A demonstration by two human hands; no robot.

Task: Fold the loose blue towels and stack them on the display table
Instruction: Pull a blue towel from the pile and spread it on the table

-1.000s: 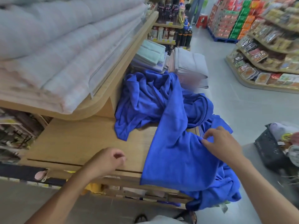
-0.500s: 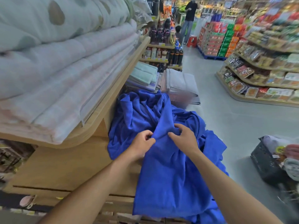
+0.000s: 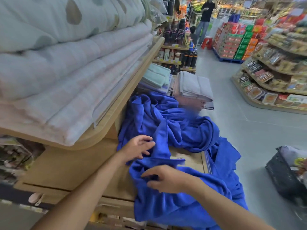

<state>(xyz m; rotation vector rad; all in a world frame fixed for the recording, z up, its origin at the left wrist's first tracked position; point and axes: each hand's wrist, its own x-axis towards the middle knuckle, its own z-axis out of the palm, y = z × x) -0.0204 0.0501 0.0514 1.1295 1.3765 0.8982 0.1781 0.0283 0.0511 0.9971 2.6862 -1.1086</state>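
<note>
Loose blue towels point(image 3: 176, 125) lie in a crumpled heap on the wooden display table point(image 3: 74, 165). One blue towel point(image 3: 182, 206) drapes over the table's front edge toward the floor. My left hand point(image 3: 139, 146) rests with spread fingers against a raised fold of that towel, just left of the heap. My right hand point(image 3: 164, 178) is lower and nearer to me, and pinches a bunched part of the same towel between thumb and fingers. A narrow strip of cloth stretches between the two hands.
Folded grey towels point(image 3: 192, 85) and mint towels point(image 3: 156, 75) are stacked behind the heap. Thick quilts point(image 3: 66, 63) fill the overhanging shelf at left. A black basket point(image 3: 285, 173) stands on the floor at right. Snack shelves point(image 3: 274, 72) line the aisle, where a person point(image 3: 206, 15) stands far back.
Both hands were pinching the towel's top edge side by side. My right hand has since dropped toward me with the cloth, the left has slid left and spread its fingers.
</note>
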